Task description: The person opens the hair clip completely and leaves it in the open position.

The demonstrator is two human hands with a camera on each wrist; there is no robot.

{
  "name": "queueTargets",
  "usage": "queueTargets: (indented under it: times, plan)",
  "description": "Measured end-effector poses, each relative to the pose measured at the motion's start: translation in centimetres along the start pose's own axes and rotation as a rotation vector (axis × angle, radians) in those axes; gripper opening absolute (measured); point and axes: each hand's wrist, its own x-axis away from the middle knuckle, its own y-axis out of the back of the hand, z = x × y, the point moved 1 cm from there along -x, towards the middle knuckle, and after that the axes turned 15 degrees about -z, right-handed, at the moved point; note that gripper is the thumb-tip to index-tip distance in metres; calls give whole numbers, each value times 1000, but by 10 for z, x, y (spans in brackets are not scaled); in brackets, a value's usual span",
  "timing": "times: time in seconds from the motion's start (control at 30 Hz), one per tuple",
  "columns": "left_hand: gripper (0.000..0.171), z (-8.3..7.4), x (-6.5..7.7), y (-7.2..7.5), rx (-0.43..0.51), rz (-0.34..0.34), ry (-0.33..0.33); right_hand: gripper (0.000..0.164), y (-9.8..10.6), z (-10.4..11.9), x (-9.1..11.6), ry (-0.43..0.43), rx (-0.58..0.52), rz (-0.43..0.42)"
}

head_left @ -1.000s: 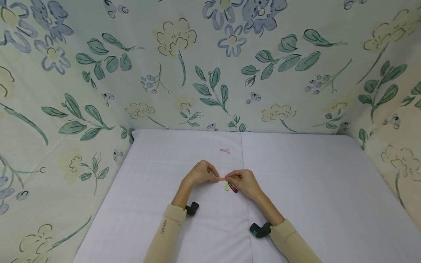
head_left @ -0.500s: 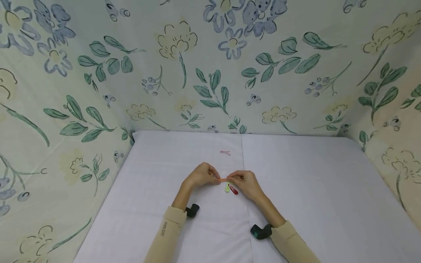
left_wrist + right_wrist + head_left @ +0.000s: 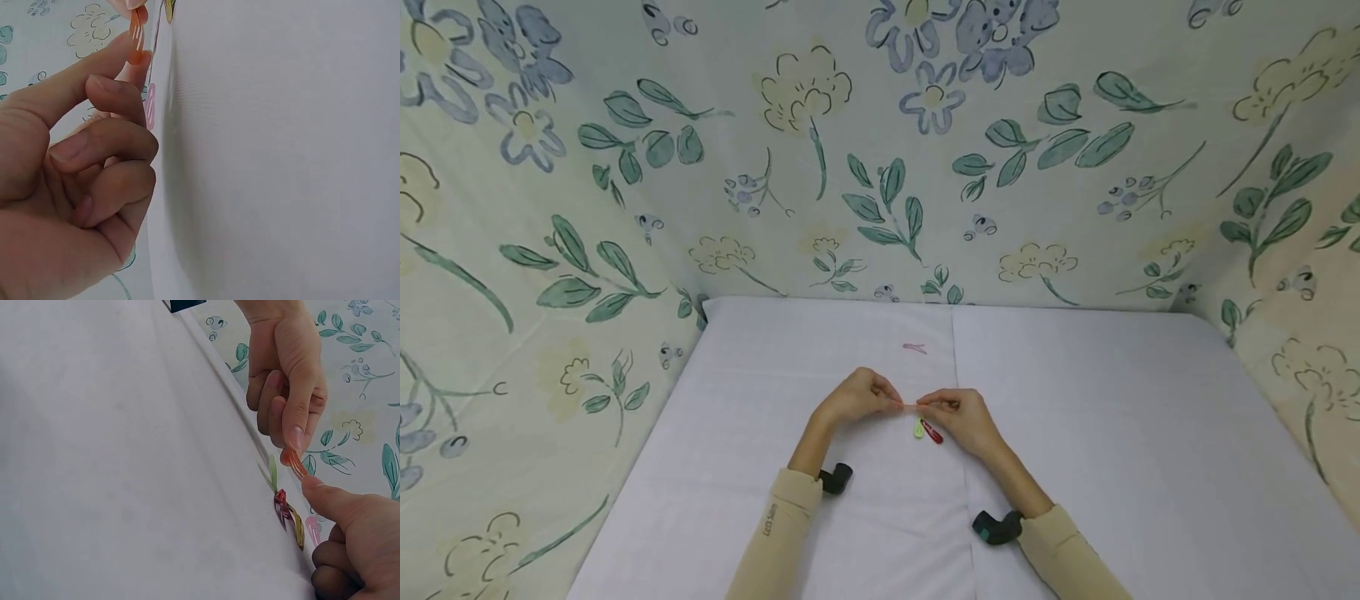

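Observation:
Both hands pinch a small orange snap hair clip (image 3: 136, 39) between them, just above the white cloth. My left hand (image 3: 859, 395) has one end between thumb and fingertip, its other fingers curled in. My right hand (image 3: 961, 417) pinches the opposite end, so only the middle of the clip shows in the head view. Right below the fingertips lie a yellow-green hair clip (image 3: 918, 428) and a red hair clip (image 3: 933, 432). Farther back, a pink hair clip (image 3: 913, 347) lies with its two arms spread apart.
A white cloth (image 3: 1075, 433) covers the table, with a seam running front to back. Floral fabric (image 3: 880, 150) hangs behind and at the sides. In the right wrist view, a gold-coloured hair clip (image 3: 297, 528) lies close beside the red one.
The orange clip has turned slightly between the fingertips and shows as a thinner, paler strip in the head view. Both hands stay almost in place; the other clips have not moved.

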Motion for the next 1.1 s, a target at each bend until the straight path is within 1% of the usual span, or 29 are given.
queueTargets:
  times: [0.1, 0.2, 0.3, 0.43, 0.5, 0.6, 0.7, 0.73, 0.9, 1.1]
  plan:
    - [13, 1, -1, 0, 4, 6, -10, 12, 0, -2, 1, 10, -27, -19]
    - [11, 1, -2, 0, 9, -2, -43, 11, 0, -4, 1, 6, -47, -48]
    - [8, 0, -2, -1, 30, -35, -91, 12, 0, -5, 0, -15, -66, -80]
    - [5, -2, -2, -1, 58, -93, -125, 14, 0, -3, 0, -32, -95, -109]
    - [4, -2, -2, -1, 59, -112, -128, 14, 1, 2, 0, -37, -95, -115]
    - [4, -3, -3, -1, 61, -124, -132, 15, 1, 2, 1, -31, -109, -131]
    - [4, -3, -3, -2, 60, -133, -139, 14, 2, 1, 1, -24, -122, -147]
    - [4, -3, -4, -3, 60, -135, -144, 14, 1, -4, 1, -18, -125, -152]
    - [4, -3, -3, -4, 56, -154, -152, 14, 1, -5, 1, -10, -135, -167]
    - [5, -5, -2, -4, 63, -171, -153, 12, 0, -2, 0, -33, -116, -180]
